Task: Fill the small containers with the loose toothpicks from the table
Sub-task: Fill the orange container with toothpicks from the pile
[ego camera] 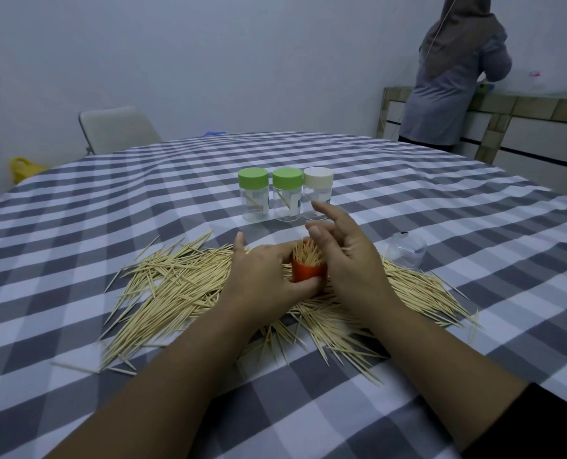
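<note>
The bottom of the orange holder (309, 272) is being hidden by the left hand (264, 280), part of the toothpick pile (176, 289) is being covered by both arms, and the labels on the jars (287, 198) are being left too small to read.

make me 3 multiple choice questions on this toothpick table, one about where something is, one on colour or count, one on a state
1. Where is the orange container?
A. between the two hands, over the toothpick pile
B. on the chair
C. behind the capped jars

2. How many of the capped jars have green lids?
A. none
B. two
C. three

3. What is the state of the orange container?
A. capped and empty
B. lying on its side
C. open, with toothpicks standing in it

Answers:
1 A: the left hand grips its base while the right hand flanks it, above the loose toothpicks.
2 B: the left green-lid jar and middle green-lid jar stand beside a cream-lid jar.
3 C: it has no lid and toothpick tips rise from its mouth.
</note>
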{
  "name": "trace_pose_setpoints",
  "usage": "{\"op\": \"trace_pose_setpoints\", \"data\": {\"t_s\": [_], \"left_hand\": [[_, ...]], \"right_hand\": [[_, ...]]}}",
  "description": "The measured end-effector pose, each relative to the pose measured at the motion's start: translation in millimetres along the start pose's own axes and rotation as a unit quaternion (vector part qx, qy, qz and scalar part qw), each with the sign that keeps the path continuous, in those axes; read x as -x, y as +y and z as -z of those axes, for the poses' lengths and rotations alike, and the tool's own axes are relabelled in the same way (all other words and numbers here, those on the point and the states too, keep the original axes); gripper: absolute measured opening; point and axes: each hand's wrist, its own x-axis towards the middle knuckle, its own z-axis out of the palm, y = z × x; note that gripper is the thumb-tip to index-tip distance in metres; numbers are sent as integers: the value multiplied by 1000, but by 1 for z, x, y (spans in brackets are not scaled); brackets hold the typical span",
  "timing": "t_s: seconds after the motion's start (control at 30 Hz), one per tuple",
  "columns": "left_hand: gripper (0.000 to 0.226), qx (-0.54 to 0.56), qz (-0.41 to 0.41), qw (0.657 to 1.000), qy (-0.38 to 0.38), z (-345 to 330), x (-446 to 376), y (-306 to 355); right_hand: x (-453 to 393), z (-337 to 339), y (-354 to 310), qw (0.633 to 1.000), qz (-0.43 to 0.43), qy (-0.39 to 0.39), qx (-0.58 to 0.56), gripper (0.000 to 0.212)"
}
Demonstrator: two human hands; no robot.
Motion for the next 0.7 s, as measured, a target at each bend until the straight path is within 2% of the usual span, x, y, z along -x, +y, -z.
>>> {"op": "trace_pose_setpoints", "data": {"t_s": [0.17,0.27,0.37,0.47,0.57,0.7], "left_hand": [[50,8,-18,1000,-9,2,1,3],[57,-1,-41,999,-22,4,4,7],[63,-12,-52,998,-26,6,5,11],[62,-8,-40,999,-33,5,4,9],[60,11,-27,999,-33,3,2,4],[60,7,-22,999,-34,1,0,2]], "right_hand": [[-2,4,-6,996,-69,2,-48,37],[-4,5,-4,993,-113,-1,-40,53],[-5,6,-3,987,-147,-38,-46,72],[-7,8,-3,977,-176,-65,-99,85],[-8,10,-6,966,-187,-58,-171,80],[-8,10,-3,975,-178,-42,-129,75]]}}
